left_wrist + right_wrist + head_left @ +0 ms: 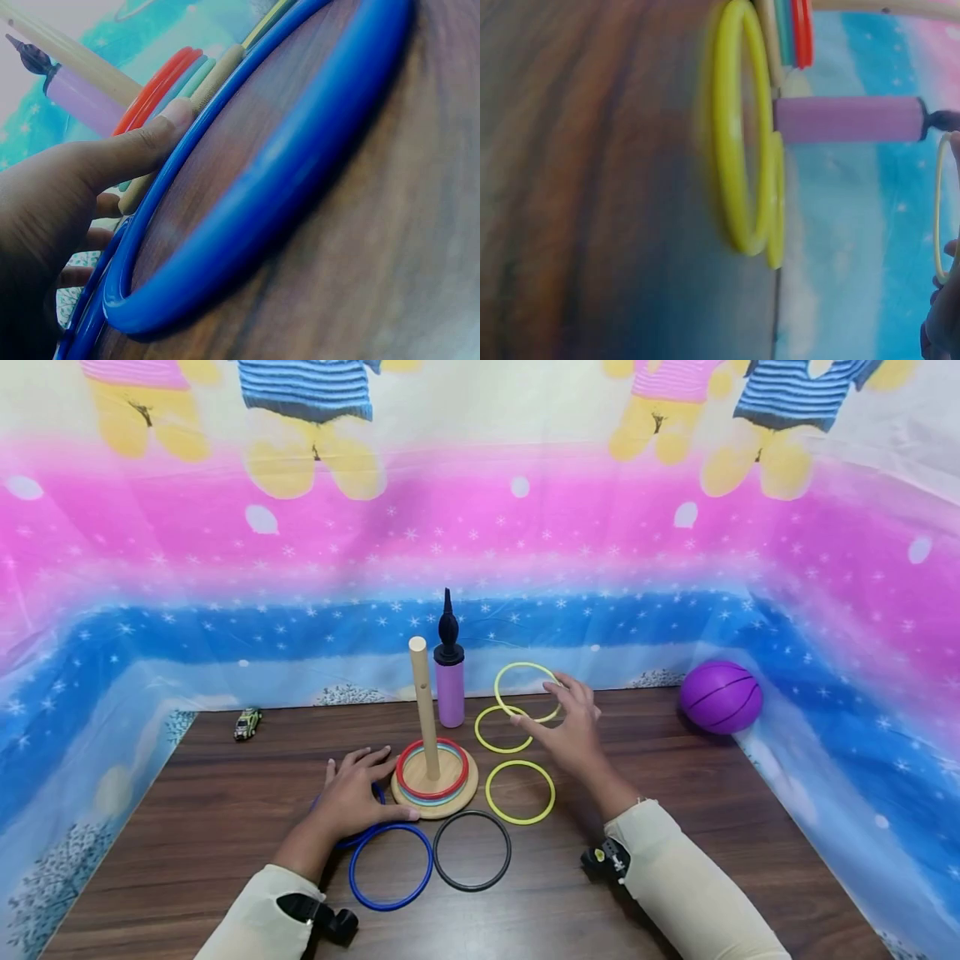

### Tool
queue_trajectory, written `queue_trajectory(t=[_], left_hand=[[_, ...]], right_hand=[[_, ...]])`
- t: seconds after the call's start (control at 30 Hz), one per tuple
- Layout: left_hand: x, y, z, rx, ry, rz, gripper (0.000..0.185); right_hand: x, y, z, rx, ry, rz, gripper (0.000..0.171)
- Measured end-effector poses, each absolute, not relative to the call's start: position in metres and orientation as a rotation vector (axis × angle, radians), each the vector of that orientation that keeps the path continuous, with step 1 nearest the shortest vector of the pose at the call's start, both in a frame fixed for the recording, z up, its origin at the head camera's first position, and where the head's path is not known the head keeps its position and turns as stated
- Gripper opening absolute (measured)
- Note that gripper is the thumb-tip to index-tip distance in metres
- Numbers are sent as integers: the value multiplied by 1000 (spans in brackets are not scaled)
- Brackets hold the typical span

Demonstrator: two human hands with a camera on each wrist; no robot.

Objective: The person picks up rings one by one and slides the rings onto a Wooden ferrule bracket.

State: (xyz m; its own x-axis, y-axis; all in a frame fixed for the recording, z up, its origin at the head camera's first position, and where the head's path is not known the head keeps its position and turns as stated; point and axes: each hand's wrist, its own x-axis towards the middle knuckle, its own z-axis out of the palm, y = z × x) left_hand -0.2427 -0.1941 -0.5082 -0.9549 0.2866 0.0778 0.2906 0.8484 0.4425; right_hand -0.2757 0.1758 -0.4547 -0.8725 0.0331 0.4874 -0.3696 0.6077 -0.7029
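Note:
A wooden peg stand (pixel 457 796) holds a red ring (pixel 432 792) above a teal one. My left hand (pixel 358 792) lies flat on the table over a blue ring (pixel 352 840), thumb against the stand's base. Its fingers (pixel 142 146) are straight. A second blue ring (pixel 390 902) and a black ring (pixel 472 887) lie just in front. My right hand (pixel 566 720) pinches a yellow ring (pixel 525 667), tilted up off the table; the same yellow ring (pixel 937 210) shows at my fingertips in the right wrist view. Two more yellow rings (pixel 520 820) (pixel 491 745) lie flat nearby.
A purple air pump (pixel 450 685) stands behind the stand. At the back right corner sits a purple ball (pixel 720 696), and a small toy car (pixel 247 723) at the back left. Patterned cloth walls (pixel 675 543) enclose the brown table (pixel 187 827).

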Motion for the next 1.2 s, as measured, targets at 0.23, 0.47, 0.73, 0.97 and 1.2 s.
queue_trajectory(t=[0.23, 0.47, 0.73, 0.97, 1.2], left_hand=[[-244, -194, -511, -471, -3002, -734, 106], [-245, -194, -511, -475, -3006, -738, 107], [-244, -194, -511, -472, -3002, -741, 107], [-244, -194, -511, -468, -3013, -749, 106], [-244, -194, -510, -464, -3005, -742, 107]], right_hand=[[-269, 166, -433, 348, -2425, 1231, 77], [-260, 151, -407, 361, -2432, 1258, 77], [-256, 134, -383, 445, -2313, 1284, 71], [-254, 122, -368, 469, -2229, 1345, 67], [-253, 110, -353, 513, -2166, 1433, 64]])
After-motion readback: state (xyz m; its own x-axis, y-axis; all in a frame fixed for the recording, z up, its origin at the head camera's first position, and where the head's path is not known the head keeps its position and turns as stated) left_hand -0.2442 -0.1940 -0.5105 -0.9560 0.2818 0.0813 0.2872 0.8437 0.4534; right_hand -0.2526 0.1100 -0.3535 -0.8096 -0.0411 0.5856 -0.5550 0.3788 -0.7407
